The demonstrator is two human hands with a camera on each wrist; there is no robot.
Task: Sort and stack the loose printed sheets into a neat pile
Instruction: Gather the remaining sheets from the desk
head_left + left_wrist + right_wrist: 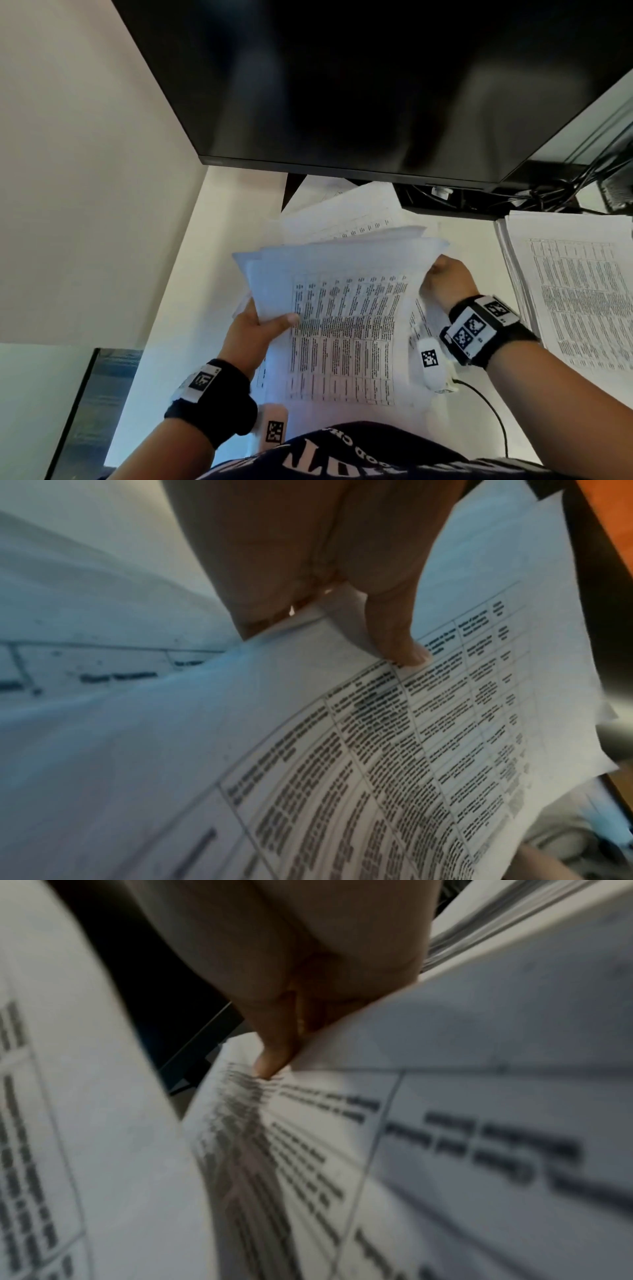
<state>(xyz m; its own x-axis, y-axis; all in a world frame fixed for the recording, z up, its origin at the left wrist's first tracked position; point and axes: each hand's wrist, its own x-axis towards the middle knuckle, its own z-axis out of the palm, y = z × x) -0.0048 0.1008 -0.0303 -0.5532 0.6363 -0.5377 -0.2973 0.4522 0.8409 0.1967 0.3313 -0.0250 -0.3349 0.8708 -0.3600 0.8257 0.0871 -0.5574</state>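
White desk [191,260], runs from lower L to upper R under a big dark monitor [376,85]. On desk, far R: tall stack of printed sheets [579,291], table print face up, edges roughly squared, reaches R frame edge. Centre, below monitor: loose printed sheets [342,209] fanned and skewed, partly overlapping, near edge hidden so can't tell how many. Behind, at desk back: monitor base [291,188] and tangle of black cables [548,195]. Black cable [489,407] curves across desk near R front. Dark panel edge [85,404] beside desk at L front.
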